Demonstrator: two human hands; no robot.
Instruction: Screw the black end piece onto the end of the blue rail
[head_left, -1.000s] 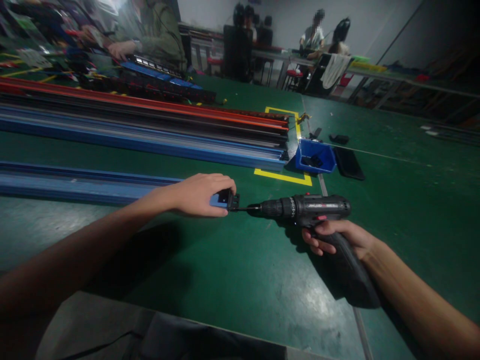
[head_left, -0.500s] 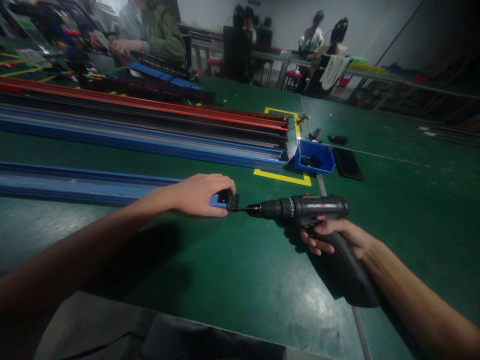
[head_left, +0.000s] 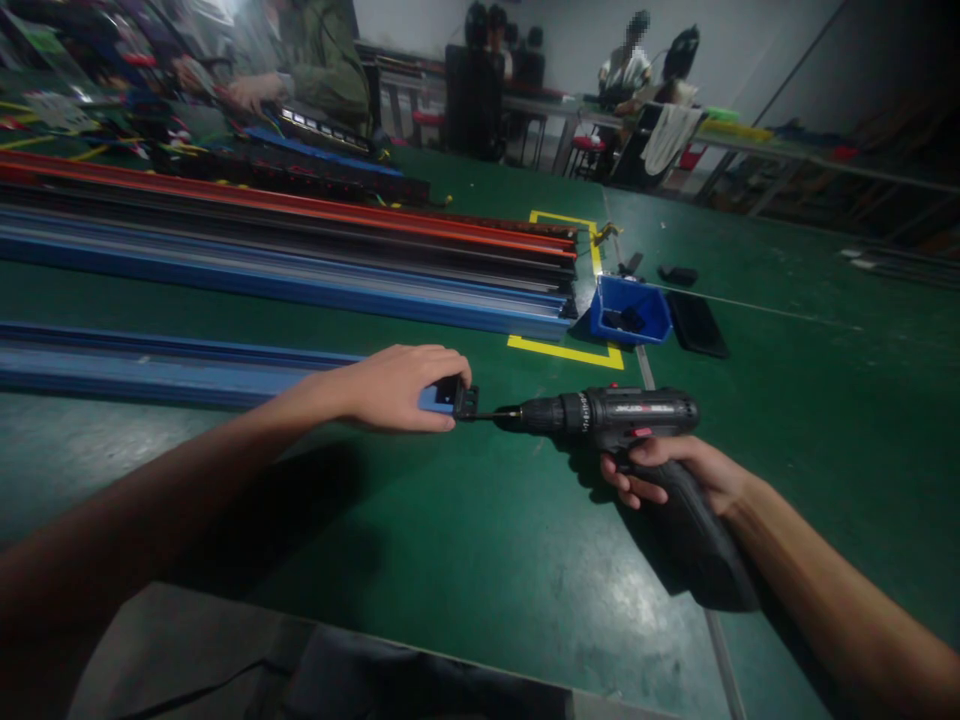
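My left hand (head_left: 401,388) is closed over the right end of a long blue rail (head_left: 187,375) lying on the green table. A black end cap (head_left: 466,400) sits at that end, beside my thumb and fingertips. In my right hand (head_left: 675,468) is a black cordless drill (head_left: 637,412), my fingers wrapped round its handle near the trigger. Its long thin bit (head_left: 499,414) points left and meets the end cap. Whether a screw is at the tip is too small to tell.
Behind lie several long blue, black and red rails (head_left: 375,270). Right of them are a blue bin (head_left: 630,312) with black parts and a dark flat object (head_left: 697,325). Yellow tape (head_left: 566,353) marks the table. A co-worker in a green sleeve (head_left: 326,70) handles things at the far left.
My hands, the drill and the blue rail hold almost the same places. At the far left, the co-worker's dark strip has tilted and now shows a bright row along it.
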